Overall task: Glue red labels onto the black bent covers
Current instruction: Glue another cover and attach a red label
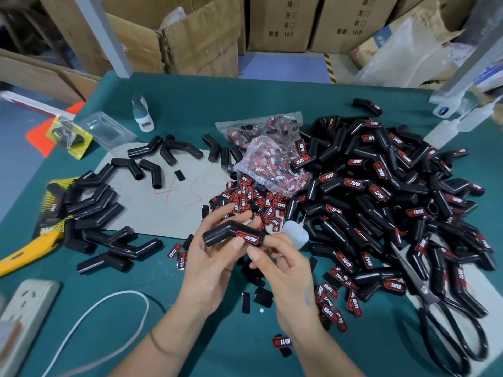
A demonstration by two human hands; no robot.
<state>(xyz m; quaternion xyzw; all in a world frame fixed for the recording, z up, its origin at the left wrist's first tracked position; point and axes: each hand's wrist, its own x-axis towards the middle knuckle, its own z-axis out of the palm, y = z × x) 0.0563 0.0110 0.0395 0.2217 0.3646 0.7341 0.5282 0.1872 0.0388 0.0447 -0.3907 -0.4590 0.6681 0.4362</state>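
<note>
Beside the scissors [446, 319], whose handle loops are cut off by the bottom edge, the heap of labelled covers [381, 191] is smeared by blur toward the right edge. Far left of the scissors, the power strip [25, 314] is cropped by the frame's edge.

left hand [209, 257] + right hand [285, 270]: holding bent cover [223, 232] | red label [247, 238]: on cover, thumbs touching
</note>
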